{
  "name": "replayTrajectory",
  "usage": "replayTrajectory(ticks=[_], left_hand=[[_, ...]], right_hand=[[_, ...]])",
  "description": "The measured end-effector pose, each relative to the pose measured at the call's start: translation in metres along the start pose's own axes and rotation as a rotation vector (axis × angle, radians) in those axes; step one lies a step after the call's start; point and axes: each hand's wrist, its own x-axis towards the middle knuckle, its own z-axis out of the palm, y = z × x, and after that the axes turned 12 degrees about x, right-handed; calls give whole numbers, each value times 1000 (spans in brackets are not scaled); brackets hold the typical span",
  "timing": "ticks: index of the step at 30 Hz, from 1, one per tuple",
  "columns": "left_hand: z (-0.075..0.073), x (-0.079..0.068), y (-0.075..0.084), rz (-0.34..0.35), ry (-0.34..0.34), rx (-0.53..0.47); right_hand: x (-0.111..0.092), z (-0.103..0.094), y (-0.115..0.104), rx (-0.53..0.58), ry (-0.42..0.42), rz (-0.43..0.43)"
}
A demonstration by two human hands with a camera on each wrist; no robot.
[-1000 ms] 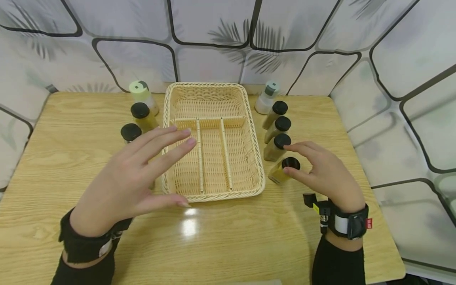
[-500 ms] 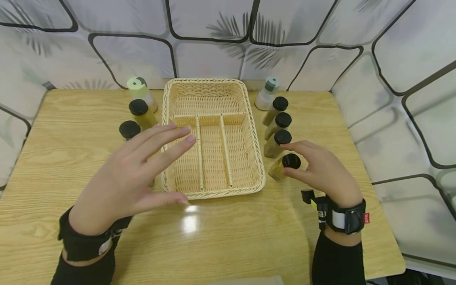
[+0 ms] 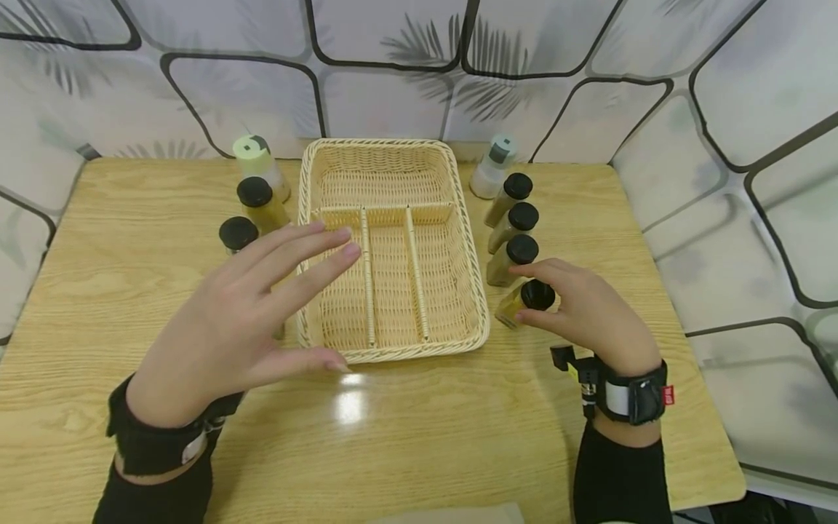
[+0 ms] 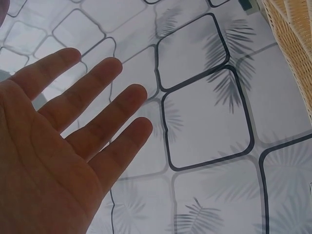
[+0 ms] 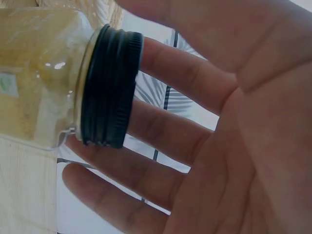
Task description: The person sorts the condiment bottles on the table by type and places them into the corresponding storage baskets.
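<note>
A glass spice jar (image 3: 513, 309) with a black lid and yellow powder stands at the right of the wicker basket (image 3: 481, 320). My right hand (image 3: 585, 309) is beside it, thumb and fingers spread around the lid (image 5: 111, 87) without curling onto it. In the right wrist view the fingers (image 5: 165, 131) extend behind the lid. My left hand (image 3: 229, 320) hovers over the basket's left side, fingers spread and nothing held. The left wrist view shows its bare palm (image 4: 44, 165). Part of the left-hand jars is hidden under this hand.
Three more black-lidded jars (image 3: 521, 249) line up behind the right one, with a pale-capped bottle (image 3: 491, 171) at the back. On the left are black-lidded jars (image 3: 255, 193) and a green-capped bottle (image 3: 255, 156). Dividers (image 3: 417, 273) split the basket. A patterned wall covering (image 3: 386, 102) borders the table.
The head view has tilted slightly, so the table and basket sit a little higher in the picture. My right hand has shifted slightly left about the jar's lid; the left hand keeps its pose.
</note>
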Motion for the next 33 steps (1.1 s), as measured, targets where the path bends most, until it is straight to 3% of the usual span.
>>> replayTrajectory(ticks=[20, 33], left_hand=[[-1, -1, -1, -14, -15, 6], [-3, 0, 1, -35, 18, 1]], right_hand=[[3, 2, 4, -10, -64, 6], [8, 4, 7, -32, -91, 12]])
